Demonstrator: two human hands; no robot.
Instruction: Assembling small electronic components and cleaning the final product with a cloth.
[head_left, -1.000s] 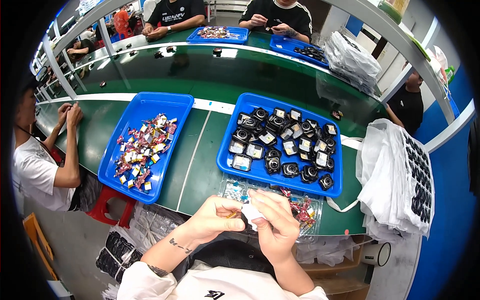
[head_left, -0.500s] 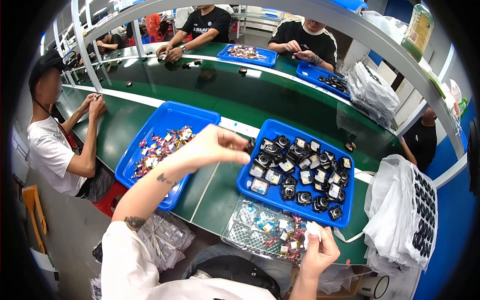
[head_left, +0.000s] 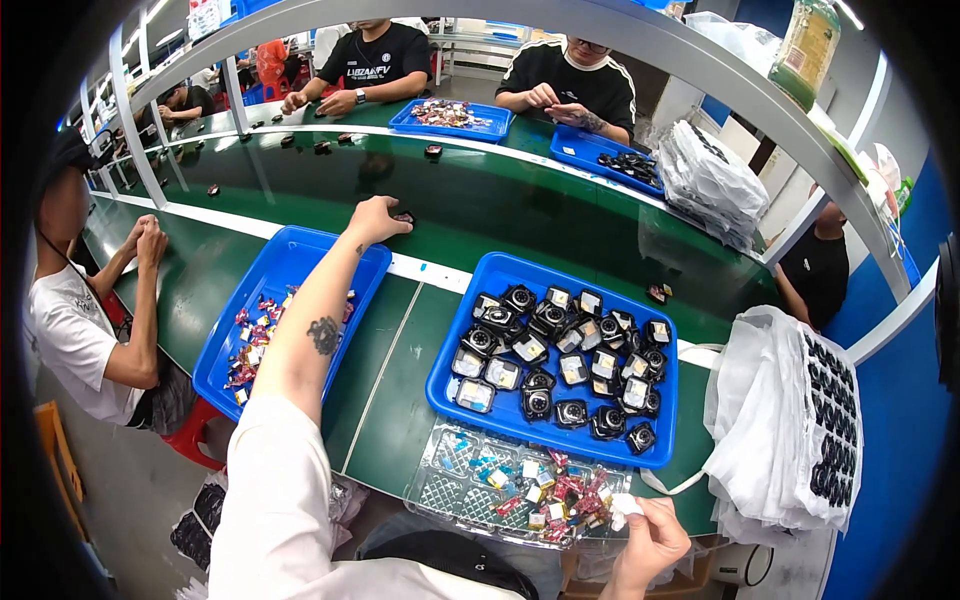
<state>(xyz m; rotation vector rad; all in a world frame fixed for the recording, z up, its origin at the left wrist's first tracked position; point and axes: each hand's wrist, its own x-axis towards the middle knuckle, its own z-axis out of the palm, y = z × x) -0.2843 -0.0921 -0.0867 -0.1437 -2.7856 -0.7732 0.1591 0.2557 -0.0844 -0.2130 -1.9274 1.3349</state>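
Note:
My left hand [head_left: 378, 221] reaches out over the dark green conveyor belt, fingers closed on a small black watch-like housing [head_left: 403, 217] at the belt's surface. Low on the right, my right hand [head_left: 652, 540] pinches a crumpled white piece [head_left: 625, 507], perhaps tissue; its exact kind is unclear. Beside that hand lies a clear plastic tray [head_left: 424, 490] with small red, white and yellow parts and blue bits. A blue tray [head_left: 447, 402] of black housings, several with pale square parts, stands beyond it. Under my left forearm is another blue tray [head_left: 217, 345] with small red and white parts.
A tall stack of white sheets with black parts [head_left: 790, 430] stands at the right. The conveyor belt [head_left: 500, 215] carries scattered dark pieces. A grey frame rail [head_left: 690, 60] arches overhead. Co-workers sit at the left and across; more blue trays [head_left: 500, 128] stand on the far side.
My left hand has moved away and leftward from beside the tray of housings to the belt, with the black housing. My right hand still pinches the white piece. The whole view has shifted slightly.

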